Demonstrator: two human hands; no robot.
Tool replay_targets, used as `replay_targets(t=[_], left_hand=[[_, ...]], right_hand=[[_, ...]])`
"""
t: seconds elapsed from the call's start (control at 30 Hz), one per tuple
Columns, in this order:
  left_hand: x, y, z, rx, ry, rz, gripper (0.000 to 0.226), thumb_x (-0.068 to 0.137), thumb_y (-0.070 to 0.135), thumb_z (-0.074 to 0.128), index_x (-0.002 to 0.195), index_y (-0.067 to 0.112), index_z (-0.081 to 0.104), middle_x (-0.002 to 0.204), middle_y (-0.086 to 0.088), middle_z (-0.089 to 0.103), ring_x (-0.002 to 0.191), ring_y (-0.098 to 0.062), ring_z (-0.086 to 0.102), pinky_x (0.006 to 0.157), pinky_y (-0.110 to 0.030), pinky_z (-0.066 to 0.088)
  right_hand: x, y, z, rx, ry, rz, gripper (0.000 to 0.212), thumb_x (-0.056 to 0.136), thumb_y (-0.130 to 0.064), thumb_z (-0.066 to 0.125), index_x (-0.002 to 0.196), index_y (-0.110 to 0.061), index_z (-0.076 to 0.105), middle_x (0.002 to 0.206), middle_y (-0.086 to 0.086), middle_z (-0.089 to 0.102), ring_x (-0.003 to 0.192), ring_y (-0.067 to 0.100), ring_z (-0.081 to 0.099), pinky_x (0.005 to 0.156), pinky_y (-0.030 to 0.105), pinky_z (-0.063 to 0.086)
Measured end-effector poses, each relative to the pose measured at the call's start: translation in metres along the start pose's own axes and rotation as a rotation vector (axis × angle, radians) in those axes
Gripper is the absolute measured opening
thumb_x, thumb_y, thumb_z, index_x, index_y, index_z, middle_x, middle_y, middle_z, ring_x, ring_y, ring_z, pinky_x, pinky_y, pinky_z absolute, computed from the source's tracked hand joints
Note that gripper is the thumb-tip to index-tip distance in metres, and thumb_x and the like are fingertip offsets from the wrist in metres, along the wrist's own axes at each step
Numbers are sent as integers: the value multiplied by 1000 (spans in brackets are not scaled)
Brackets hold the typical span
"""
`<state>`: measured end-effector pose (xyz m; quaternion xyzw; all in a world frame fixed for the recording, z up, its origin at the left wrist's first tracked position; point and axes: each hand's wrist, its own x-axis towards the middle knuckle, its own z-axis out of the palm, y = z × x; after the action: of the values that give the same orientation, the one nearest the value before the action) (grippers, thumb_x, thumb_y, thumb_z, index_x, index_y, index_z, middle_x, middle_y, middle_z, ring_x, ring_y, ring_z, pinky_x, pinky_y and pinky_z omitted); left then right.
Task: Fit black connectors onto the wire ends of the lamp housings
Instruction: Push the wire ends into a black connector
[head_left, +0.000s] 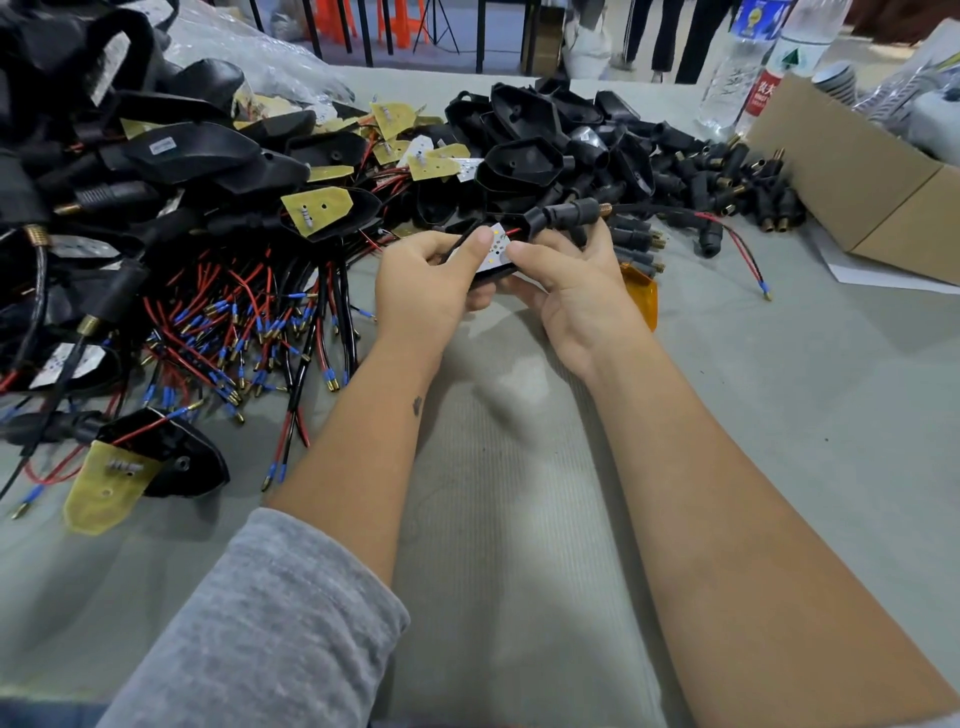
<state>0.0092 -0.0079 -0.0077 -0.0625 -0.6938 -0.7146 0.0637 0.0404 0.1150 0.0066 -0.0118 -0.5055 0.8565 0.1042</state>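
Grey-green ribbed cloth (519, 519) covers the work table; behind it, black table legs, orange stools (400, 21) and the trouser legs of standing people (670, 36) show at the far edge of the room. Left side of cloth: a large heap of black plastic lamp housings (171, 150) with yellow circuit boards, and a tangle of red and black wires ending in blue-sleeved brass pins (244, 332). One housing lies apart at near left (176, 457), its yellow board hanging out. Far centre: a second pile of empty black shells (524, 150); to its right, a spread of small black connectors with brass ends (727, 182). An open brown cardboard box (852, 176) sits at far right, two clear plastic water bottles (748, 67) behind it; one red label carries Chinese characters, not legible enough to transcribe. Left hand (426, 291) and right hand (571, 291) meet at centre, both gripping one black lamp housing with a white LED board (496, 254): thumbs pressed on the board, remaining fingers curled beneath. Its black threaded stem (571, 212) points right, and its red-and-black lead (737, 244) trails over the cloth to a bare pin end, no connector on it. An amber translucent lens (641, 291) lies just beside the right hand. Grey sleeve (270, 623) on the left forearm.
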Motion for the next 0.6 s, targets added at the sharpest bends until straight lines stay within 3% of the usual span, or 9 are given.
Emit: replay_targets(t=[0.13, 0.23, 0.33, 0.47, 0.6], left_hand=[[-1, 0, 0, 51, -2, 29, 21, 92, 29, 67, 84, 10, 66, 58, 5, 69, 53, -10, 65, 51, -21, 52], [-2, 0, 0, 76, -100, 11, 20, 92, 29, 66, 88, 10, 64, 60, 4, 67, 49, -8, 61, 46, -21, 48], [-2, -1, -1, 150, -147, 14, 13, 94, 27, 64, 90, 15, 67, 59, 9, 61, 47, -4, 55, 45, -18, 44], [1, 0, -9, 219, -70, 75, 8, 94, 25, 63, 90, 26, 70, 59, 23, 60, 54, 4, 54, 61, -18, 43], [3, 2, -15, 199, 14, 76, 9, 92, 27, 65, 98, 25, 72, 66, 21, 61, 57, 3, 53, 66, -20, 46]], right_hand=[[2, 1, 0, -4, 25, -2, 59, 88, 9, 61, 138, -7, 34, 88, 8, 63, 91, 28, 63, 79, 40, 55], [4, -1, -3, 76, 85, 47, 36, 103, -26, 48, 135, -10, 45, 101, 11, 65, 87, 24, 66, 72, 36, 58], [8, -1, -9, 167, 177, 80, 48, 105, -48, 28, 125, -16, 56, 102, 11, 65, 85, 21, 64, 75, 32, 57], [9, -1, -12, 169, 304, 54, 35, 104, -38, 42, 102, -16, 68, 77, -1, 68, 72, 12, 63, 69, 24, 55], [10, -1, -9, 179, 369, 7, 13, 101, -24, 52, 97, -18, 63, 80, 5, 65, 64, 14, 63, 63, 24, 54]])
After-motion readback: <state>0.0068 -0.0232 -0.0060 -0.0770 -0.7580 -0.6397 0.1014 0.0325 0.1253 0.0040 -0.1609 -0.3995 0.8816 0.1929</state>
